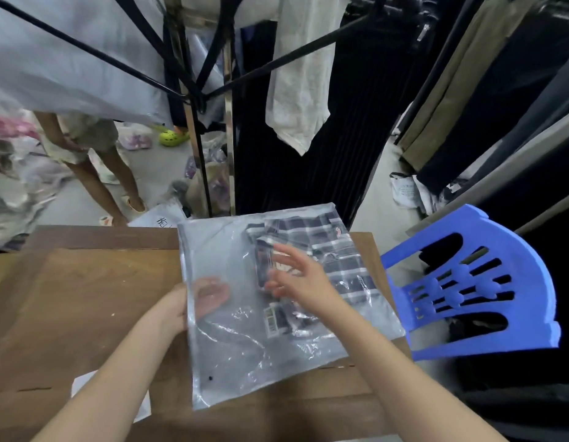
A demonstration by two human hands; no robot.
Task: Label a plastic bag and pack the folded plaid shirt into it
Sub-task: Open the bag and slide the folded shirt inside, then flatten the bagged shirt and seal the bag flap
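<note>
Head view: plaid shirt (324,260) sits inside plastic bag (264,314) on table (85,298), label (273,320) on. Left hand (194,301) pinches bag edge; right hand (296,279) spread wide above. Sealing probably remains.

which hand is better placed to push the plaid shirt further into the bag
Probably the right hand: it hovers open directly above the plaid shirt, which sits toward the right side of the plastic bag. The left hand is busy at the bag's left edge, fingers visible through the plastic, steadying it.
</note>
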